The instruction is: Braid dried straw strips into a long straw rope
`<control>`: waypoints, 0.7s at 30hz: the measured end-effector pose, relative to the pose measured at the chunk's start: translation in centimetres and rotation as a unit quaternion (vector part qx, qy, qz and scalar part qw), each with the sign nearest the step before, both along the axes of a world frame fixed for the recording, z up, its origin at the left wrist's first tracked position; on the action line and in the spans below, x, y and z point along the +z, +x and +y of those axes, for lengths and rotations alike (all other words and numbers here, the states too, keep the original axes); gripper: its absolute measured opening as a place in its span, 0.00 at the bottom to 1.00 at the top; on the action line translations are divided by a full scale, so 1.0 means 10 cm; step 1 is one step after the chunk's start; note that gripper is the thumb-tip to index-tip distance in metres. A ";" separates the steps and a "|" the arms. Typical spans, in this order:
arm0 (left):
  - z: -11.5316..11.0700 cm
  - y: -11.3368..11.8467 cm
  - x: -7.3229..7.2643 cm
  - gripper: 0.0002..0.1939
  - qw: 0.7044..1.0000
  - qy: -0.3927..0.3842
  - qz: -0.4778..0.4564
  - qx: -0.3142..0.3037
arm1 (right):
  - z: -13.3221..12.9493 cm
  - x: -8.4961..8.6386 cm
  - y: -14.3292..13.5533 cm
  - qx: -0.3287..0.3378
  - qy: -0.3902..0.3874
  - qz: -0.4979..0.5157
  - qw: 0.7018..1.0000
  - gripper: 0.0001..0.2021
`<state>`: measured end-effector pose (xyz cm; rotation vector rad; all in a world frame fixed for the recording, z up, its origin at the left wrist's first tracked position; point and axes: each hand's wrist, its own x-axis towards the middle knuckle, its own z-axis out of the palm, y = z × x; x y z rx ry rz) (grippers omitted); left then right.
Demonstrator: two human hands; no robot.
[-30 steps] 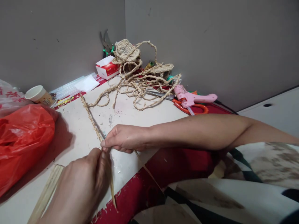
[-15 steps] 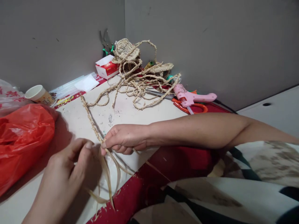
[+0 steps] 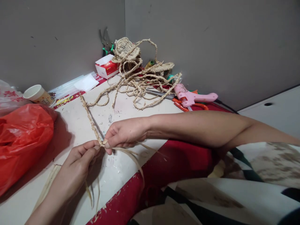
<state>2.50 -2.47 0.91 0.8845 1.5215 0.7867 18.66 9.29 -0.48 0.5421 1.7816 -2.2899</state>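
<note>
While the white table (image 3: 77,115) is covered at 1 o'clock from the braid's near end by a heap of rope (image 3: 145,79), the braid (image 3: 90,120) is laid toward 11 o'clock. From its thin, plaited look, it is judged light, bendable and rough enough not to slip. Its near end is pinched by the left hand (image 3: 81,159) from 8 o'clock and by the right hand (image 3: 127,132) from 2 o'clock, fingers closed; which strands are held in each pinch cannot be told. Loose strands (image 3: 137,164) are trailed toward 4 o'clock and between 6 and 7. These are probably easily split, so the fork is best held.
</note>
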 end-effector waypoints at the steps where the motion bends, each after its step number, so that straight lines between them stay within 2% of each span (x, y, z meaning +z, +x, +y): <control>1: 0.01 0.00 0.00 0.17 1.000 -0.002 0.004 -0.007 | 0.02 -0.02 0.00 0.007 0.043 0.020 0.999 0.08; 4: 0.02 0.01 -0.03 0.19 0.999 -0.002 0.035 -0.036 | 0.04 -0.05 0.00 0.023 0.192 0.072 0.979 0.08; 6: 0.01 0.00 -0.07 0.20 0.997 -0.002 0.055 -0.056 | 0.03 -0.02 0.01 0.032 0.280 0.062 0.957 0.09; 9: 0.00 -0.03 -0.14 0.21 0.996 -0.006 0.062 -0.066 | 0.01 0.10 0.04 0.034 0.408 0.027 0.912 0.10; 11: 0.00 -0.04 -0.17 0.22 0.996 -0.003 0.066 -0.058 | 0.00 0.21 0.06 0.037 0.463 0.015 0.886 0.09; 13: -0.01 -0.04 -0.18 0.22 0.997 0.008 0.069 -0.045 | -0.03 0.29 0.08 0.041 0.459 0.001 0.887 0.09; 16: -0.03 -0.01 -0.19 0.21 0.998 0.017 0.050 -0.027 | -0.12 0.32 0.10 0.050 0.376 0.009 0.925 0.10; 17: -0.03 0.00 -0.19 0.20 0.999 0.017 0.038 -0.016 | -0.16 0.30 0.10 0.053 0.364 0.019 0.930 0.10; 19: -0.05 0.05 -0.19 0.20 1.000 0.012 0.010 0.020 | -0.26 0.25 0.09 0.058 0.387 0.028 0.920 0.10; 21: -0.07 0.10 -0.18 0.21 0.998 0.009 -0.018 0.058 | -0.34 0.22 0.07 0.056 0.445 0.026 0.893 0.10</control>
